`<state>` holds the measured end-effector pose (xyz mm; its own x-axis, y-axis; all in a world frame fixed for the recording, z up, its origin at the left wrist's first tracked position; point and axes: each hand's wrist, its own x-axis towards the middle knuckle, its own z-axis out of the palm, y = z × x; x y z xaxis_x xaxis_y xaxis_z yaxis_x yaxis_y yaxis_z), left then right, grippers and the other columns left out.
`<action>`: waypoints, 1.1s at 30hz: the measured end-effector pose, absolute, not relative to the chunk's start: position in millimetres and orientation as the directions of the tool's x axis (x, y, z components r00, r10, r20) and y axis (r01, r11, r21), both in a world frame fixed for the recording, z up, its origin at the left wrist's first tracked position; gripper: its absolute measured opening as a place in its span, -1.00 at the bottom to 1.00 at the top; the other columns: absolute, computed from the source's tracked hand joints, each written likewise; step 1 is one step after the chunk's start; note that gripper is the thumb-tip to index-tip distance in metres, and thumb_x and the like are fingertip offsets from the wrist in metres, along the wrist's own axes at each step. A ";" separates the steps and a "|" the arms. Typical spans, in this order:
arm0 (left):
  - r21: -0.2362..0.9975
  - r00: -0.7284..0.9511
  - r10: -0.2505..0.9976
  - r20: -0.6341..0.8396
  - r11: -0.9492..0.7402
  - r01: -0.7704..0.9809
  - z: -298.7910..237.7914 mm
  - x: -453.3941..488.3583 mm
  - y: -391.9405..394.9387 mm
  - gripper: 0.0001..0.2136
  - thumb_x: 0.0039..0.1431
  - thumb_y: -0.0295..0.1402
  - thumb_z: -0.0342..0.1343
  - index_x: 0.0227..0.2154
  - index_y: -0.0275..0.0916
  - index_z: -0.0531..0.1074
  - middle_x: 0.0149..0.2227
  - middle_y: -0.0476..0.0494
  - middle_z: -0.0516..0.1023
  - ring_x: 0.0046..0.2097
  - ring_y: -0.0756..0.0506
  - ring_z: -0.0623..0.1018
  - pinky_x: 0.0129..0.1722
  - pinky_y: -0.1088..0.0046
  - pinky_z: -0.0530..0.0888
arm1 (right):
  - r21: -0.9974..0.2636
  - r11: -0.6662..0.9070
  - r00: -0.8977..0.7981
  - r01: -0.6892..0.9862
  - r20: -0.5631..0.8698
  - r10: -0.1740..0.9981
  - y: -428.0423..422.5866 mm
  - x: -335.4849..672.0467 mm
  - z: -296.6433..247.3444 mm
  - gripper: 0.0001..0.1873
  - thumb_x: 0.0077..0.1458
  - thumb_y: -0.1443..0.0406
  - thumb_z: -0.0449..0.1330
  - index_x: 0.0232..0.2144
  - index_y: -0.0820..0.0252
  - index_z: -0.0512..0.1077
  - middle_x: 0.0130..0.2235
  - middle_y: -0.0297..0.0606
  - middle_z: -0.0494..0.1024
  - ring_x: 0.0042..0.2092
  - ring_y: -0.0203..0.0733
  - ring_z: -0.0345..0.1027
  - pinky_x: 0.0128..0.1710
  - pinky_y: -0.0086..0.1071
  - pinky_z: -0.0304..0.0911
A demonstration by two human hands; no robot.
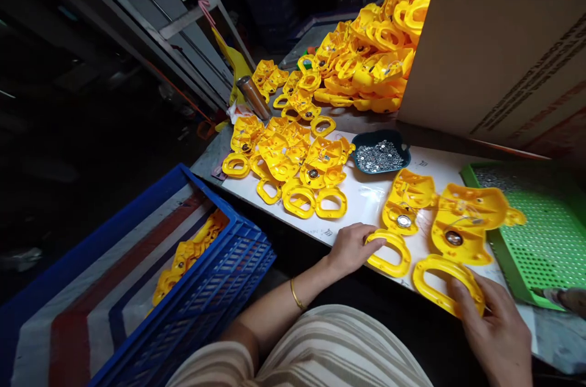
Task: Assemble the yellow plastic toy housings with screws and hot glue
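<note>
My left hand [353, 248] has its thumb and fingers closed on the ring-shaped handle of a yellow plastic shell half [417, 195], at the table's near edge. This shell lies hollow side up, with thin wires and a round silver part inside. To its right, my right hand [497, 321] grips the handle of a second yellow shell half [493, 207], thumb over the ring. Its inside holds wires and a dark-centred round part. Both shells rest on a white board [368, 207]. Just behind them is a dark tray of small metal screws [379, 156].
Several yellow shells [279, 155] lie left on the board; a large pile [366, 63] rises behind. A cardboard box [499, 39] stands back right, a green perforated basket [540, 240] at right. A blue crate [229, 246] holding shells stands lower left. Another person's hand [572, 300] shows far right.
</note>
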<state>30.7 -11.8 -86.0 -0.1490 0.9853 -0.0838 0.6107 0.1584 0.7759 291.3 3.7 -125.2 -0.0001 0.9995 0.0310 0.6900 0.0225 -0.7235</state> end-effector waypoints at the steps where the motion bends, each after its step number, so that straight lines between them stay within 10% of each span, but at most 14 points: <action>1: 0.766 -0.154 0.986 -0.071 0.153 0.624 -85.8 27.7 -13.6 -0.78 0.20 -0.26 0.17 -0.18 -0.25 0.57 -0.34 -0.11 0.60 -0.33 -0.03 0.52 -0.27 0.52 0.43 | -0.677 0.088 -0.057 0.730 0.068 0.996 5.0 290.6 -126.0 -0.30 0.04 -0.22 0.01 -0.16 0.25 0.49 -0.12 -0.04 0.53 -0.10 0.11 0.44 -0.12 -0.12 0.35; 6: 0.684 -0.176 0.984 -0.021 0.142 0.716 -87.7 16.0 -19.0 -0.80 0.20 -0.28 0.17 -0.19 -0.28 0.55 -0.27 -0.16 0.61 -0.24 -0.09 0.56 -0.19 0.45 0.47 | -0.503 0.178 -0.150 0.846 0.096 0.984 8.1 282.7 -124.8 -0.25 0.11 -0.24 -0.14 -0.14 0.21 0.49 -0.08 -0.08 0.46 -0.18 0.00 0.46 -0.39 -0.22 0.35; 26: 0.494 -0.083 0.990 0.114 0.016 0.869 -91.7 20.4 -11.2 -0.77 0.24 -0.19 0.11 -0.23 -0.24 0.53 -0.28 -0.13 0.64 -0.25 -0.09 0.61 -0.27 0.49 0.49 | -0.456 0.265 -0.267 0.850 0.062 0.962 1.4 288.9 -115.9 -0.50 0.17 -0.09 -0.03 -0.15 0.10 0.47 -0.08 -0.13 0.44 -0.29 -0.10 0.52 -0.54 -0.33 0.38; 33: 0.503 -0.056 0.996 0.064 0.017 0.864 -96.0 11.4 -14.5 -0.69 0.29 -0.14 0.02 -0.20 -0.29 0.51 -0.29 -0.16 0.61 -0.33 -0.05 0.56 -0.33 0.51 0.41 | -0.668 0.142 -0.066 0.731 0.139 0.988 -5.7 293.1 -87.4 -0.65 0.23 0.14 0.07 -0.07 0.18 0.47 -0.13 -0.14 0.48 -0.36 -0.31 0.41 -0.50 -0.47 0.34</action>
<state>11.4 -14.5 -96.0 -0.0564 0.9964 0.0637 0.8643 0.0168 0.5027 293.1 -5.7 -87.4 -0.0657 0.9881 0.1390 0.7307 0.1425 -0.6677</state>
